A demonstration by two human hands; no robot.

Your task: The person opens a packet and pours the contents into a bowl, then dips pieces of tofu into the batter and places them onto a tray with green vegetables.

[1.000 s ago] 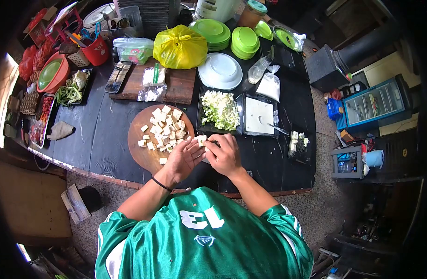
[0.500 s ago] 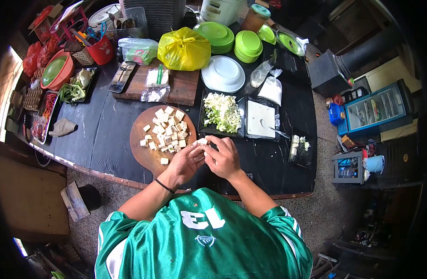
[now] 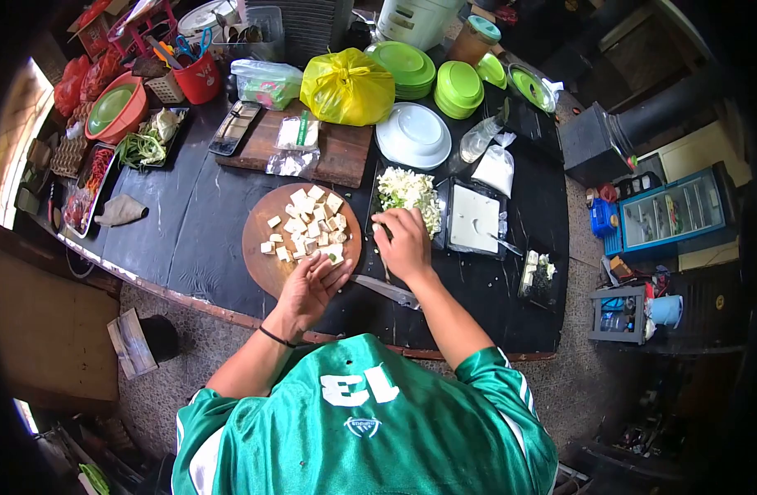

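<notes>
My left hand (image 3: pixel 307 295) is palm up over the near edge of a round wooden board (image 3: pixel 259 239). Its thumb and fingers hold a pale tofu piece (image 3: pixel 337 257) with a bit of green on it. Several cut tofu cubes (image 3: pixel 303 219) lie on the board just beyond. My right hand (image 3: pixel 405 243) reaches over the near left part of a black tray of chopped cabbage and greens (image 3: pixel 407 188). Its fingers are bent together, and what is between them is hidden. A knife (image 3: pixel 387 290) lies on the table between my hands.
Right of the cabbage stands a tray of white batter (image 3: pixel 475 216) with a spoon. A small container (image 3: pixel 538 276) sits farther right. Behind are a thick wooden block (image 3: pixel 341 153), a yellow bag (image 3: pixel 348 87), white plates (image 3: pixel 413 136) and green plates (image 3: pixel 402 70).
My hands have come apart. The left hand keeps the tofu piece over the board, while the right has moved away to the cabbage tray. The knife has come into view.
</notes>
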